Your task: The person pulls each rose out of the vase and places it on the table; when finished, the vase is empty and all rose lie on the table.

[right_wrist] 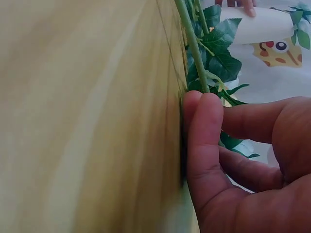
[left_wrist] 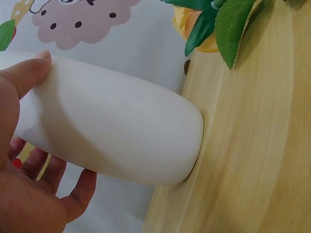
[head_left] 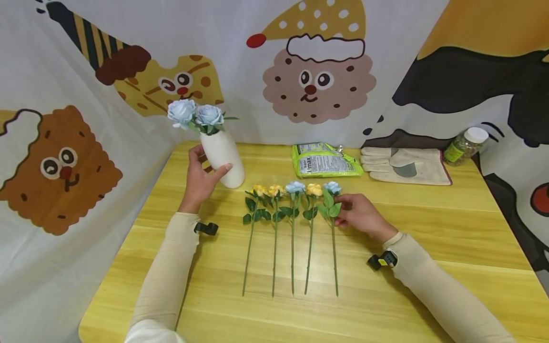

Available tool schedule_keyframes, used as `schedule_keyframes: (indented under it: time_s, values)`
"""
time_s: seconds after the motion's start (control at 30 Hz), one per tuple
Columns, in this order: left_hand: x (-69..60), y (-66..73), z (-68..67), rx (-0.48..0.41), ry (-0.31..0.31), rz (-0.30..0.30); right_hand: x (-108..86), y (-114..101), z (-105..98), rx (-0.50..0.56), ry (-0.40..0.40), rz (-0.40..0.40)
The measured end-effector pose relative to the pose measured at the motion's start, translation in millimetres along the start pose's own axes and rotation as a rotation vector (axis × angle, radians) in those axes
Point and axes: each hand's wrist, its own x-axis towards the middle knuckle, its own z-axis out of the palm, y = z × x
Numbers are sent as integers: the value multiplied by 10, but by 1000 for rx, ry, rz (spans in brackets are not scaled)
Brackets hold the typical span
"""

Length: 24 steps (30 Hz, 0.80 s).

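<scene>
A white vase [head_left: 224, 159] stands at the back left of the table with two pale blue roses [head_left: 197, 116] in its mouth. My left hand [head_left: 201, 181] grips its side, with the thumb across the front and the fingers around the far side; in the left wrist view the base touches the table. Several artificial roses lie in a row, stems toward me: yellow ones [head_left: 314, 190] and blue ones. At the row's right end, my right hand [head_left: 364, 216] pinches the stem of a blue rose [head_left: 332, 188] just below its leaves. The right wrist view shows the fingertips at this green stem [right_wrist: 195, 53].
Behind the row lies a green and silver packet [head_left: 326, 162]. Beside it are a pale work glove [head_left: 405, 166] and a white-lidded jar [head_left: 465, 146] at the back right. A cartoon-printed cloth [head_left: 240, 62] hangs along the table's back edge.
</scene>
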Motion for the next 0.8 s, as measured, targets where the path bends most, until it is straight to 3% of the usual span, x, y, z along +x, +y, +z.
schedule_keyframes:
  time_s: [0.23,0.53,0.8]
  values:
    - [6,-2,-14,11,1,2,-35,-58,-86,-99,51,-46]
    - [123,-290,-23,7,7,8,-78,-256,-151,-196,187,-102]
    - [138,-311,-23,3,0,32,-20,-456,-126,-276,282,-215]
